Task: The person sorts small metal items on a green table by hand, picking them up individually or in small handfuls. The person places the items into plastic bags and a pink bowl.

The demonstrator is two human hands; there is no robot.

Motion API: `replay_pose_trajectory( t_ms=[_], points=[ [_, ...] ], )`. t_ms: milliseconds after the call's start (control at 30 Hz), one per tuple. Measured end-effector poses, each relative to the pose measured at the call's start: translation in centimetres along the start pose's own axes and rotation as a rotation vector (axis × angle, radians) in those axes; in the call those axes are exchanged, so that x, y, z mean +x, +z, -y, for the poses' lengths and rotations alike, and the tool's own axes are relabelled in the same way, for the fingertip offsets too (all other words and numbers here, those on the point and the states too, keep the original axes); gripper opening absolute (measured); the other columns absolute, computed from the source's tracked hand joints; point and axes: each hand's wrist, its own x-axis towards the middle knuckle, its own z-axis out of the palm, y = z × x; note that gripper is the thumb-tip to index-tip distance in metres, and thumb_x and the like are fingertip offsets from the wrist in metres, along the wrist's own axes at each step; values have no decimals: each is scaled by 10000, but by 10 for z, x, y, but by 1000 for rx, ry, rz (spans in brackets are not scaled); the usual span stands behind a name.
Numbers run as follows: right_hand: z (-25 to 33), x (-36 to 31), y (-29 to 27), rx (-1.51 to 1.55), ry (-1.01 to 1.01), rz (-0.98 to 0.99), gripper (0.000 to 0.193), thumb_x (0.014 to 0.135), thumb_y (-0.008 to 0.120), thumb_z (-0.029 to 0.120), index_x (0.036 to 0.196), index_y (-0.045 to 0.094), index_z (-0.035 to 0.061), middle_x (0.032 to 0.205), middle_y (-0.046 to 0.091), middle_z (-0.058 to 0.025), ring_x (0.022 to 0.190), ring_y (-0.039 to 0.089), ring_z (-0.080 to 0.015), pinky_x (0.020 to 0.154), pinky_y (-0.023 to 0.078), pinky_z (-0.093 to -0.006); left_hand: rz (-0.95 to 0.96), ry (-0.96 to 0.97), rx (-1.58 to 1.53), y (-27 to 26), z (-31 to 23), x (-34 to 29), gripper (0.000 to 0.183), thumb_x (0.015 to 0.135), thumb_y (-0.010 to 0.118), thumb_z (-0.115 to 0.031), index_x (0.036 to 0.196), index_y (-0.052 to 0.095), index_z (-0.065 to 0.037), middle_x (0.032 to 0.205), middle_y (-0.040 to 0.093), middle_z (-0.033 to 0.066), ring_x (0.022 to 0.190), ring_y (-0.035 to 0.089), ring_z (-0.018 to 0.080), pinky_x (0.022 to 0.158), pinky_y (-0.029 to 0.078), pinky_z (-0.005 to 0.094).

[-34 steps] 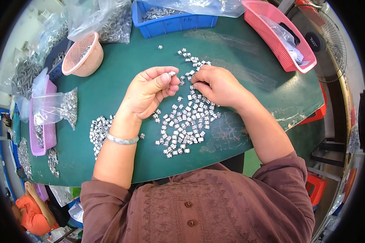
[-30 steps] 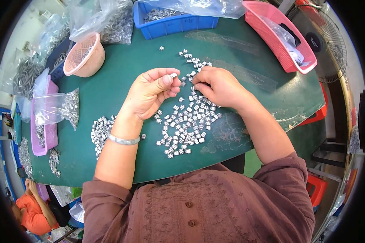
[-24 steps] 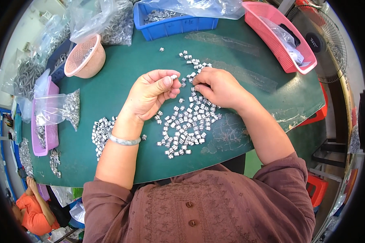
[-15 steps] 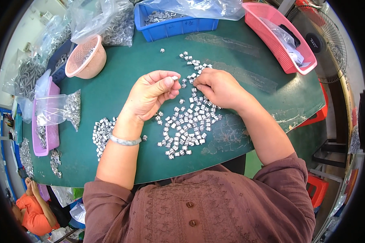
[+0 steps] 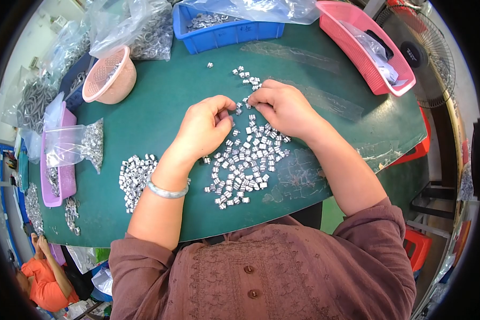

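Observation:
Small silvery metal pieces [image 5: 244, 160], blocky and grooved, lie scattered over the green table [image 5: 165, 114] between and in front of my forearms. My left hand [image 5: 205, 124], with a pale bangle on its wrist, has its fingers curled inward. Its fingertips come close to a few loose pieces, and whatever they may hold is hidden. My right hand [image 5: 284, 109] is closed in a pinch, its fingertips on a small metal piece [image 5: 246, 101] at the thin upper end of the scatter. A second heap of small metal pieces [image 5: 135, 178] sits beside my left forearm.
At the back stand a blue bin [image 5: 234, 36] of metal parts and a pink basket [image 5: 357, 50]. A peach basket [image 5: 128, 80], a lilac basket [image 5: 68, 176] and a clear bag of parts [image 5: 93, 144] are leftward. A fan [image 5: 426, 58] stands right; another person [image 5: 48, 282] sits lower left.
My left hand has turned palm-down and the metal piece at its fingertips no longer shows. My right hand has moved slightly left, toward the left fingertips.

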Motion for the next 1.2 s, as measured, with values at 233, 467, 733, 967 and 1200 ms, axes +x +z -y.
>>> replay_pose_trajectory(
  t_ms=[233,467,733,967,1200],
  points=[
    [2,3,4,-82,-6,46,86,784,614,79,859,655,65,869,610,-97,862,608,-306,743,490,-401,-58,98,115,10,5,4,174,797,647,-20,970,664,-5,792,601,41,616,498,80,588,447,245],
    [4,4,-4,-139,0,117,78,782,649,89,845,636,45,811,600,-104,754,602,-306,685,482,-385,-80,72,178,11,1,4,174,779,676,-64,943,669,-7,806,615,68,616,531,110,598,458,268],
    [1,4,-2,-79,-55,111,81,785,648,99,845,645,46,851,609,-98,832,601,-305,730,484,-393,-146,64,219,16,-2,6,149,752,713,-114,835,648,-9,772,605,96,615,554,181,595,455,311],
    [-2,2,-5,-67,-53,132,85,794,639,80,849,649,15,833,612,-115,793,596,-309,708,482,-384,-150,117,335,16,-5,2,176,750,723,-142,767,610,-9,713,560,92,624,549,227,591,441,342],
    [-7,-1,-11,8,-41,99,98,805,620,45,886,653,1,864,630,-132,808,607,-304,720,488,-366,-147,29,191,12,-8,2,117,769,692,-108,796,629,-13,722,563,72,625,550,173,605,452,302]
  ],
)
